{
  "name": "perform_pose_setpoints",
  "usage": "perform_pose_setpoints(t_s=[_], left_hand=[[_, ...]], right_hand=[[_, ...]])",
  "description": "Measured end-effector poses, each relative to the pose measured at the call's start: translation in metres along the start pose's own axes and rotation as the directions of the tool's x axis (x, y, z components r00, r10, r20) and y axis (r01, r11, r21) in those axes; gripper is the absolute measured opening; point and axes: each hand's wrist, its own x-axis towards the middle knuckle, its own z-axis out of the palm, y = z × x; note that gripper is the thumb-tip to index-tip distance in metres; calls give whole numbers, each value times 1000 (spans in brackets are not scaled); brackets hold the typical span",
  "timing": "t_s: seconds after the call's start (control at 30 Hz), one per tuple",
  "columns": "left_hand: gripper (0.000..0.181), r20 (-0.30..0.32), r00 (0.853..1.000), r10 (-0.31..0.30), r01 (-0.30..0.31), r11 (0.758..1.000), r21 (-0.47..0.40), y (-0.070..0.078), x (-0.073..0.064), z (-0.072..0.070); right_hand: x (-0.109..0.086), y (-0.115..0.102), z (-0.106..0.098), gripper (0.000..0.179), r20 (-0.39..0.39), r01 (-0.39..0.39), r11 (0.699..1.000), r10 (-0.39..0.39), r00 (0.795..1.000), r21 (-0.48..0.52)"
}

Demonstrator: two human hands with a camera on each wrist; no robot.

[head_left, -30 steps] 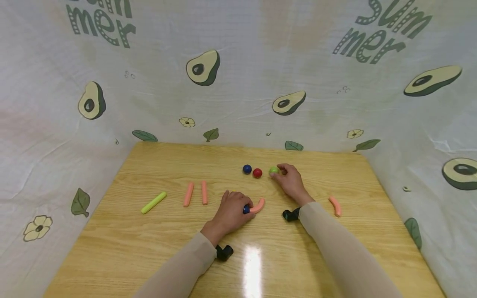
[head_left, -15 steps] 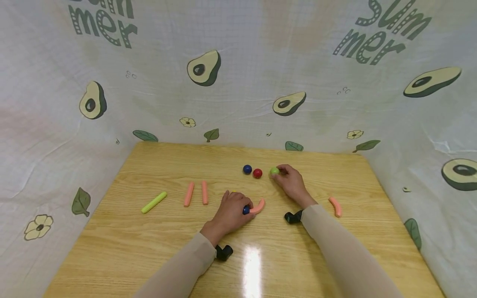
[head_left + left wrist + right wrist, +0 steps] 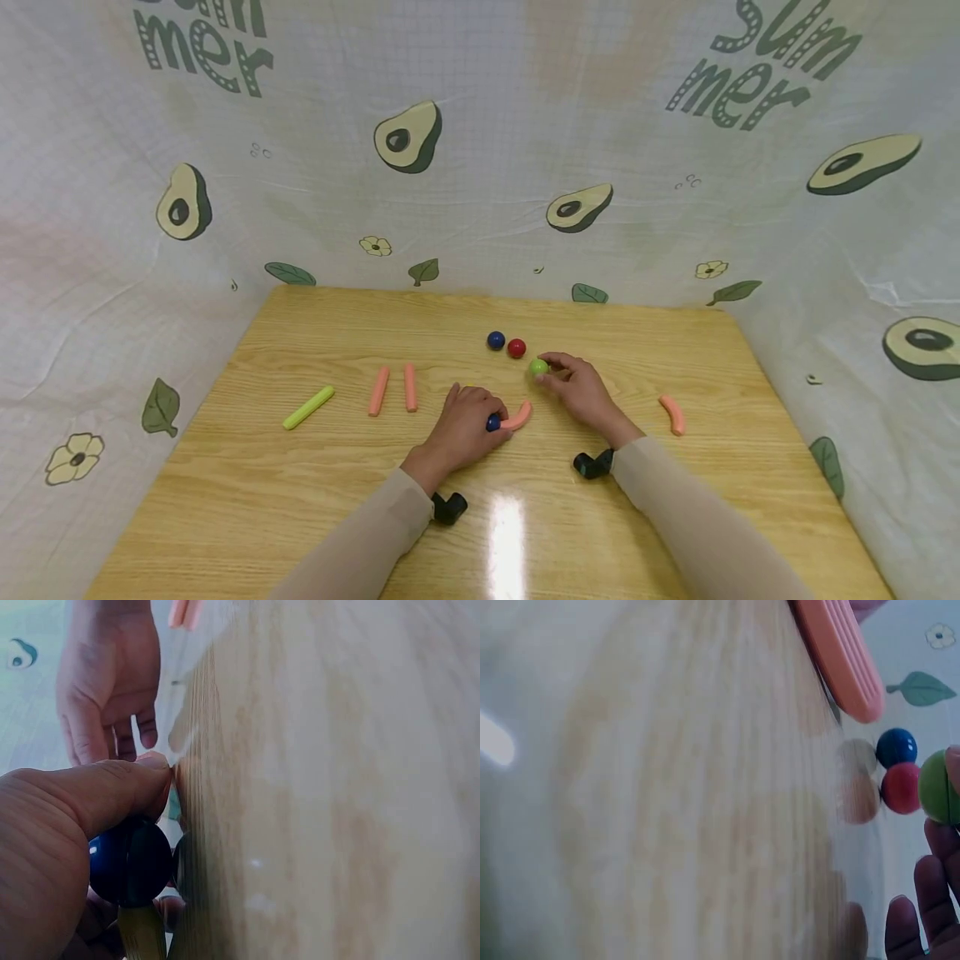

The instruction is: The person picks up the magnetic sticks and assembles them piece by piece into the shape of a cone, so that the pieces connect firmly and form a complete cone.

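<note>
My left hand point(image 3: 465, 429) grips a dark blue ball point(image 3: 492, 422) low over the table. A curved coral stick point(image 3: 517, 416) runs from the ball toward the right, past the thumb. In the left wrist view a yellow stick point(image 3: 142, 934) meets the same blue ball, opposite the coral one; my palm and fingers hide much of it from above. To the right, my right hand point(image 3: 585, 393) pinches a light green ball point(image 3: 538, 367) between thumb and fingertips. The right wrist view shows this green ball point(image 3: 937, 787) with the lower fingers spread beneath it.
Behind the hands sit a second blue ball point(image 3: 496, 340) and a red ball point(image 3: 517, 348). Two straight coral sticks point(image 3: 378, 392) and a yellow-green stick point(image 3: 309, 407) lie at left. Another curved coral stick point(image 3: 672, 415) lies at right. A printed cloth point(image 3: 480, 167) surrounds the wooden table point(image 3: 315, 500).
My right hand has drawn the green ball nearer and slightly left, away from the red ball and toward the curved coral stick. The left hand has kept its grip and place.
</note>
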Motion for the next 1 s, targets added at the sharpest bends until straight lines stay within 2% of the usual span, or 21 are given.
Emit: perform_pose_setpoints(t_s=[0.2, 0.4, 1.0], left_hand=[[17, 4, 1000, 3, -3, 1000, -9, -2, 0, 1], [17, -3, 1000, 10, -10, 1000, -8, -3, 0, 2], [16, -4, 1000, 23, -23, 1000, 11, -1, -1, 1]], right_hand=[[-10, 2, 7, 41, 40, 21, 999, -20, 999, -41], [-15, 3, 10, 41, 63, 57, 998, -54, 997, -35], [-17, 4, 10, 37, 121, 91, 993, -81, 989, -79]])
